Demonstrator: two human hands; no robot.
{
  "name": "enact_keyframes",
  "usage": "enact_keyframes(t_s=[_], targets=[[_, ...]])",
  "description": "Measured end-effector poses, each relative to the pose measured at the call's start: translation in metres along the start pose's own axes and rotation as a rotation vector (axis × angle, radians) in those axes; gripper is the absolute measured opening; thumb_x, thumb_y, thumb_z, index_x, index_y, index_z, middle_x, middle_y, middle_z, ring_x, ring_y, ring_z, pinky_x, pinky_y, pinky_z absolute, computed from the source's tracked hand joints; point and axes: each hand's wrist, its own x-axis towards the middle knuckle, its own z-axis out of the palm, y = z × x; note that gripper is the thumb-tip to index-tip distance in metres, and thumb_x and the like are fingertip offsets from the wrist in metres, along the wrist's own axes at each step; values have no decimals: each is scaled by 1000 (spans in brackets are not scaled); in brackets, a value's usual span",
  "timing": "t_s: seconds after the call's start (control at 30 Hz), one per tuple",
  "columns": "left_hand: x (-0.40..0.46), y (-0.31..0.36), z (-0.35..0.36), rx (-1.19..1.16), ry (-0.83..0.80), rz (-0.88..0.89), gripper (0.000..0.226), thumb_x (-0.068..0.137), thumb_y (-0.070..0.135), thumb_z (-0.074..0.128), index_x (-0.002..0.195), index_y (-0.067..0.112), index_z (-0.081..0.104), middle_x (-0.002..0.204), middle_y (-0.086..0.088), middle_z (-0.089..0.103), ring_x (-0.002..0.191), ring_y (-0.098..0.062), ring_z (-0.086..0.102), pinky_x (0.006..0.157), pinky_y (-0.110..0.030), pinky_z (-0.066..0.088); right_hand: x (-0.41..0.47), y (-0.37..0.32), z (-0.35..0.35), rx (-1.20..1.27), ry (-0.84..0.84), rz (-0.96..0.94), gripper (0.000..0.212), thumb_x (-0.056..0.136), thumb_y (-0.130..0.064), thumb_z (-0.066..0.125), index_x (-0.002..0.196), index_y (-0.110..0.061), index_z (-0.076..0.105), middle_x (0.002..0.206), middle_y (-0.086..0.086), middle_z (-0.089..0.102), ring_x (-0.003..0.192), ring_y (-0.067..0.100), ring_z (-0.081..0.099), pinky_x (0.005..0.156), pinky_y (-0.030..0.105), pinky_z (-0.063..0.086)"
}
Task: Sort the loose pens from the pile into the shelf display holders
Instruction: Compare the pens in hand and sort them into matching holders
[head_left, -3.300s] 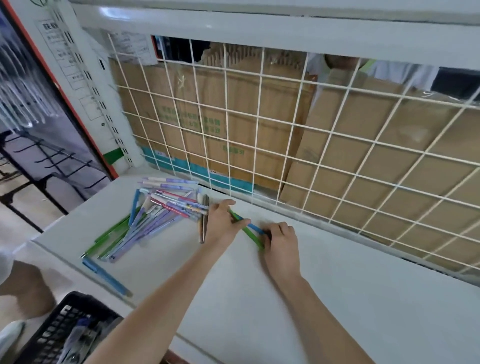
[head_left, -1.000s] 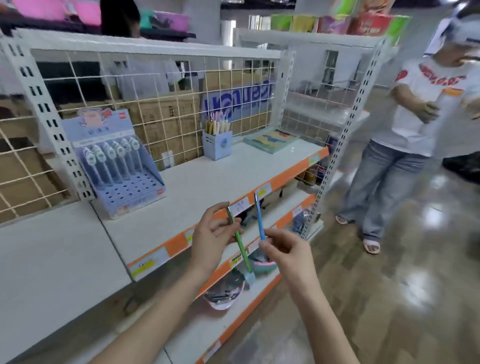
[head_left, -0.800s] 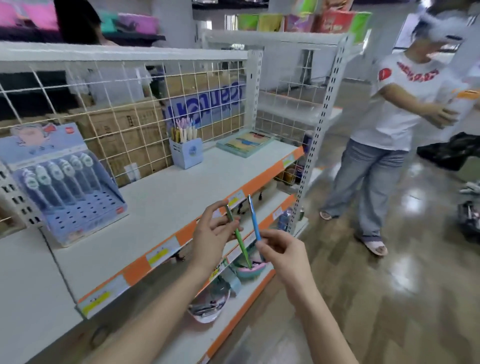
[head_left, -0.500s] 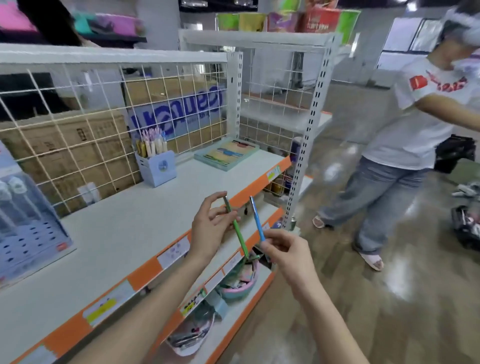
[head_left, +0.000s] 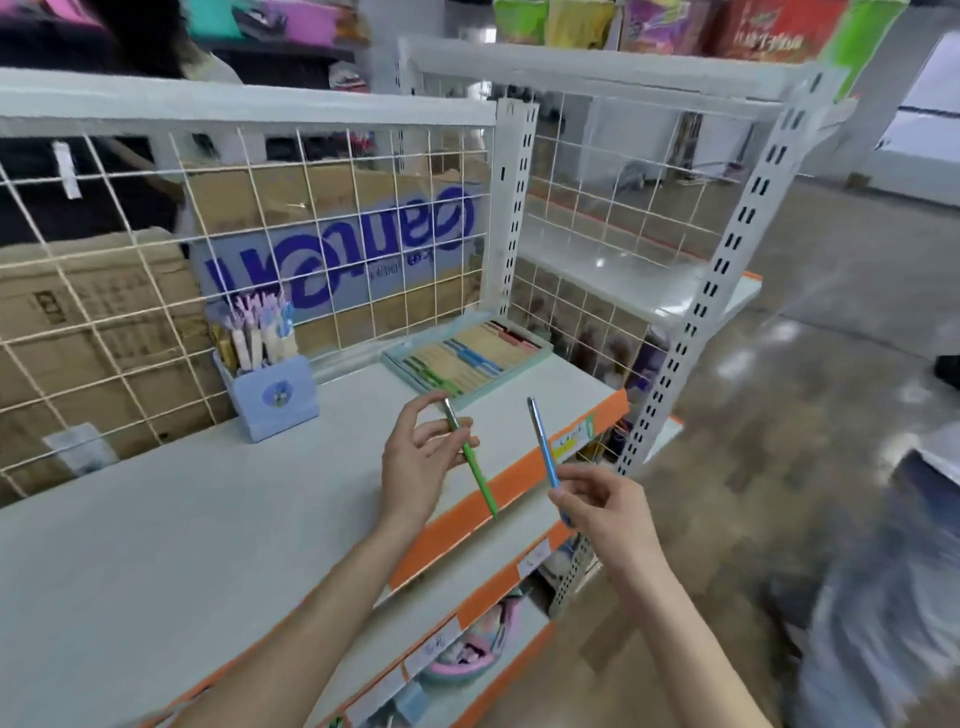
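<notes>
My left hand (head_left: 418, 462) pinches a green pen (head_left: 475, 470) near its upper end, tip slanting down to the right. A blue pen (head_left: 543, 447) stands nearly upright in the fingers of my right hand (head_left: 605, 506). Both are held in front of the white shelf (head_left: 171, 525) with its orange edge strip. On the shelf, a pale blue pen cup (head_left: 272, 395) full of pastel pens sits against the wire grid. Farther right lies a flat teal display tray (head_left: 467, 356) with rows of pens.
A white wire grid (head_left: 332, 218) backs the shelf, with cardboard boxes behind it. A perforated upright post (head_left: 691, 322) ends the shelf on the right. Lower shelves hold small goods. A blurred person's clothing (head_left: 883, 597) fills the lower right over a glossy floor.
I turned right from the pen pile, carrying one pen in each hand. The blue peg display slid out of view to the left; the cup and teal tray came closer.
</notes>
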Motion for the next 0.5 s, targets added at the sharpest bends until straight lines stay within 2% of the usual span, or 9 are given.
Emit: enact_keyframes(t_s=[0.23, 0.33, 0.5], targets=[[57, -22, 10, 30, 156, 31, 36, 84, 0, 64, 112, 20, 53, 88, -16, 68, 72, -12, 70, 63, -21, 55, 88, 13, -3, -49, -92, -15, 16, 85, 3, 62, 97, -7, 65, 66, 2, 58, 52, 2, 54, 53, 15, 47], [83, -28, 15, 43, 222, 41, 37, 84, 1, 65, 113, 20, 54, 88, -18, 68, 75, -17, 70, 64, -25, 57, 131, 14, -1, -10, -130, 2, 15, 85, 1, 63, 97, -8, 65, 68, 2, 58, 58, 11, 54, 51, 17, 47], [128, -35, 26, 86, 338, 69, 34, 84, 2, 66, 108, 24, 55, 82, -10, 69, 73, -15, 70, 68, -29, 56, 204, 12, 4, 16, -228, 8, 16, 83, 3, 64, 97, -6, 65, 70, 4, 58, 61, 15, 54, 55, 22, 48]])
